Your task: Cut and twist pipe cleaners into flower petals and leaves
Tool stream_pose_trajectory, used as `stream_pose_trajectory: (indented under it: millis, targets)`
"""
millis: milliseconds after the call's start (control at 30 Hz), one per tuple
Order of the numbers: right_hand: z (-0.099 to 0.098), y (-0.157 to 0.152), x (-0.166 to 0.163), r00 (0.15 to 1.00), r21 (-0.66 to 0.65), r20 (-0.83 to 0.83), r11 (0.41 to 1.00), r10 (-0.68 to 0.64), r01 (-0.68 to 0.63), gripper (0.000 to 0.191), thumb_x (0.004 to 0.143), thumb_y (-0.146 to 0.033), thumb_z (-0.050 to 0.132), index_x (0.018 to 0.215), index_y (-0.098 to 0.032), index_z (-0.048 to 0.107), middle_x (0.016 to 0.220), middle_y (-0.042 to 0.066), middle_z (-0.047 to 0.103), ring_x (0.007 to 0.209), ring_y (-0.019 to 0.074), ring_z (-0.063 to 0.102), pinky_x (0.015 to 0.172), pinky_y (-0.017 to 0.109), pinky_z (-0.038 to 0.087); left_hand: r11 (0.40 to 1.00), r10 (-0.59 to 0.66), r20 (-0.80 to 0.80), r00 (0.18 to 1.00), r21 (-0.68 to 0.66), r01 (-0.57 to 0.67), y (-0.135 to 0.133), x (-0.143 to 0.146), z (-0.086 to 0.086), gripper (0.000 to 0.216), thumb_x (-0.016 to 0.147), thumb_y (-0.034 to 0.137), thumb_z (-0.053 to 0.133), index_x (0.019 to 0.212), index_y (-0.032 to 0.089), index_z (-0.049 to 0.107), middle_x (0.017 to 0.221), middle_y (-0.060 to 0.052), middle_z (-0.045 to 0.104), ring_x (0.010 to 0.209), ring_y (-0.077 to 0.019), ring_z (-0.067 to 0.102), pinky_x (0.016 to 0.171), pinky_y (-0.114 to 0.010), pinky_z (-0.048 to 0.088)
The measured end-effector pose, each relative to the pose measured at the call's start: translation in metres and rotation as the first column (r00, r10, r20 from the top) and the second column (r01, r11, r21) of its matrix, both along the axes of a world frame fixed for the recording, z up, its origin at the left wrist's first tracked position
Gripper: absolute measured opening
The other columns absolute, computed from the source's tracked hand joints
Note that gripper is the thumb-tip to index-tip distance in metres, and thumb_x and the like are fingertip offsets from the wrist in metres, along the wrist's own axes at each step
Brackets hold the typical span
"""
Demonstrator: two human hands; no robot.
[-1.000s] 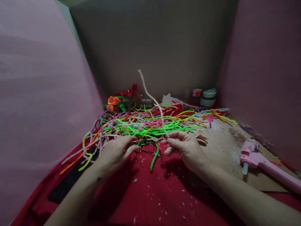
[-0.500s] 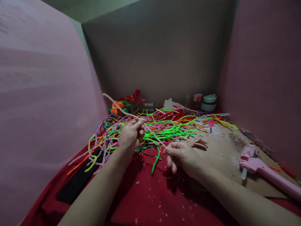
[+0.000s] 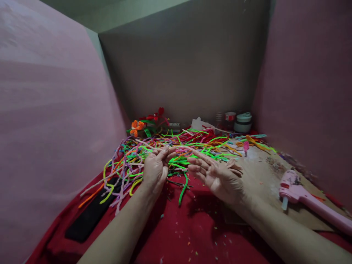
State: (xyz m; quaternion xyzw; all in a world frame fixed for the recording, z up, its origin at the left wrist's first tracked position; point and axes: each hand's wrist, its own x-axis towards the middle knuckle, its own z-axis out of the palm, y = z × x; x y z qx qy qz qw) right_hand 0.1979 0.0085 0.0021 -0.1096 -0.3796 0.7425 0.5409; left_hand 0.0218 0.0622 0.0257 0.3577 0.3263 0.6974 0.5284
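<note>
My left hand is closed, pinching a pale pink pipe cleaner between thumb and fingertips. The pipe cleaner bows across the gap between my hands above the pile of coloured pipe cleaners. My right hand has its palm turned toward the left hand and its fingers stretched out, with the strand's far part running along its upper side. Whether the right thumb presses on the strand I cannot tell. Just behind the right hand lies a beige bent pipe cleaner piece.
A pink glue gun lies on the cardboard at right. A black flat object is at left on the red cloth. Orange and red flowers, a red-labelled container and a pale green lidded container stand at the back.
My right hand has opened from its pinch and turned palm inward. The strand, earlier straight and slanting down to the right, now bows nearly level. My left hand still pinches it.
</note>
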Motion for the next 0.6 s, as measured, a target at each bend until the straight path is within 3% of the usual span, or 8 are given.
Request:
stream_pose_trajectory:
  millis: [167,267,367,467,600]
  targets:
    - [0.004,0.003,0.007,1.0,0.04,0.007,0.999,-0.027,0.027,0.054,0.065,-0.018,0.067,0.117,-0.024,0.053,0.123,0.006,0.055,0.104,0.0195,0.056,0.096,0.035,0.037,1.0,0.025,0.043,0.999,0.014,-0.025,-0.002,-0.002,0.0,0.013,0.061,0.01,0.069,0.06,0.011,0.056,0.067,-0.001,0.066,0.075,-0.0142,0.066,0.068,-0.021,0.052]
    - [0.001,0.005,0.001,0.993,-0.015,0.098,0.998,-0.065,0.067,0.045,0.07,-0.02,0.065,0.114,-0.021,0.054,0.105,0.007,0.063,0.085,0.0164,0.063,0.087,0.035,0.043,0.998,-0.023,-0.041,0.999,0.05,0.025,-0.01,0.003,-0.003,0.015,0.061,0.014,0.07,0.062,0.012,0.055,0.066,-0.002,0.066,0.07,-0.0145,0.066,0.062,-0.021,0.052]
    - [-0.006,0.007,-0.007,0.963,-0.034,0.192,0.979,-0.19,0.2,0.036,0.076,-0.03,0.06,0.111,-0.019,0.056,0.085,0.005,0.067,0.068,0.0135,0.062,0.074,0.032,0.046,0.992,-0.117,-0.248,0.962,0.026,0.127,-0.023,0.015,-0.008,0.015,0.066,0.02,0.069,0.069,0.011,0.057,0.063,-0.003,0.066,0.053,-0.0118,0.062,0.051,-0.021,0.049]
    - [-0.012,0.009,-0.009,0.901,0.023,0.258,0.934,-0.349,0.356,0.029,0.076,-0.035,0.059,0.096,-0.015,0.062,0.066,0.003,0.064,0.064,0.0146,0.06,0.069,0.03,0.045,0.978,-0.19,-0.431,0.882,0.0,0.21,-0.034,0.024,-0.012,0.015,0.069,0.023,0.066,0.072,0.011,0.057,0.057,-0.002,0.065,0.044,-0.0106,0.057,0.047,-0.022,0.046]
    - [-0.012,0.011,-0.006,0.755,0.104,0.452,0.869,-0.475,0.484,0.023,0.074,-0.034,0.059,0.081,-0.012,0.064,0.054,0.0,0.058,0.051,0.012,0.052,0.057,0.025,0.041,0.966,-0.243,-0.484,0.841,-0.038,0.257,-0.042,0.03,-0.013,0.014,0.067,0.022,0.067,0.07,0.012,0.059,0.055,-0.001,0.061,0.048,-0.012,0.057,0.043,-0.021,0.044]
